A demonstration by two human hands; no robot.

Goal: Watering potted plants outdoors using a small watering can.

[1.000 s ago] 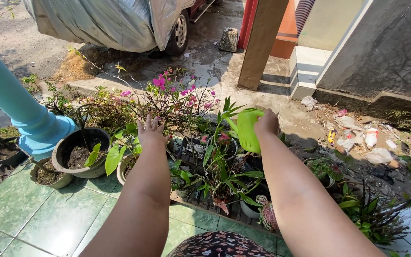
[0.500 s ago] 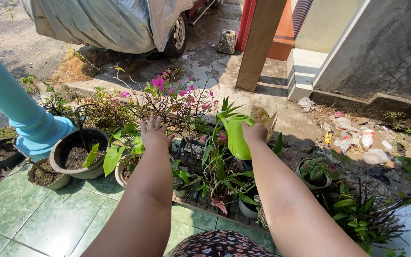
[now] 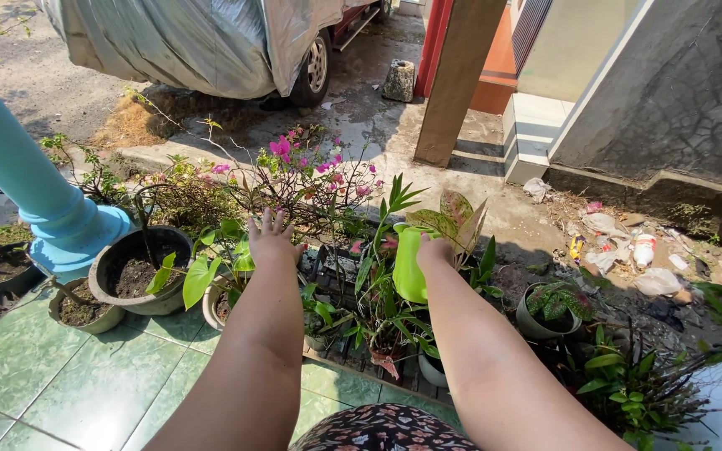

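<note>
Overhead, a car [image 3: 211, 42] under a grey cover is standing at the far left, with a brown post [image 3: 457, 79] rising to its right and a turquoise column [image 3: 18, 175] coming down at the left edge onto the green tiled floor [image 3: 60, 384]. Below these, a crowd of potted plants is filling the middle ground: a bush with pink flowers [image 3: 302, 171] is spreading at the far side, and a large grey pot [image 3: 139, 271] of dark soil is sitting near the column's base. Scraps of litter [image 3: 620, 242] are lying on the dirt to the right.

The left hand [image 3: 272, 240] is reaching out over the broad green leaves, fingers spread and holding nothing, just near the flowering stems. The right hand [image 3: 434, 250] is closing around a small green watering can [image 3: 409, 263], which is tilting downward above the plants in the middle, just left of a speckled pink-and-green leaf [image 3: 457, 213].
</note>
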